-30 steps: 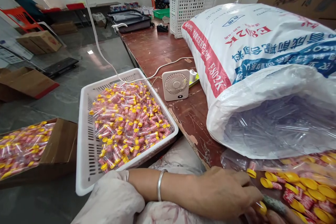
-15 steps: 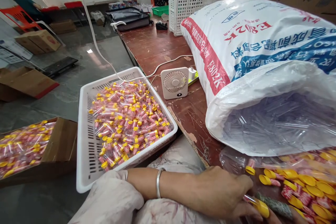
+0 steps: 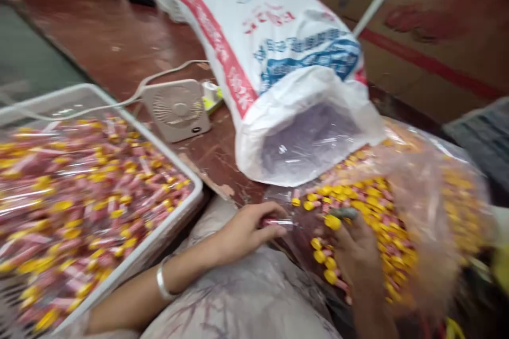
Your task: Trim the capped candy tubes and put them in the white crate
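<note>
My left hand [image 3: 254,230], with a silver bangle on the wrist, is closed round a clear tube [image 3: 278,222] with pink content. To its right, my right hand [image 3: 356,249] pinches a yellow cap [image 3: 332,222] between fingertips, and a dark wrap covers one finger. Under and beside this hand lies a heap of yellow caps with pink pieces [image 3: 369,201] on clear plastic. A white printed sack [image 3: 310,16] lies behind the hands, its open mouth showing clear tubes [image 3: 310,135]. The picture is blurred by motion.
At the left a white basket [image 3: 191,190] holds many filled tubes with yellow caps [image 3: 115,169]. A small fan [image 3: 177,110] with a white cable stands on the red-brown table [image 3: 99,37], near a power strip [image 3: 212,99]. Large cardboard [image 3: 417,26] rises at the back right.
The view has swung right and down. My left hand has moved apart from my right hand with a tube in it. My right hand and the heap now show more fully.
</note>
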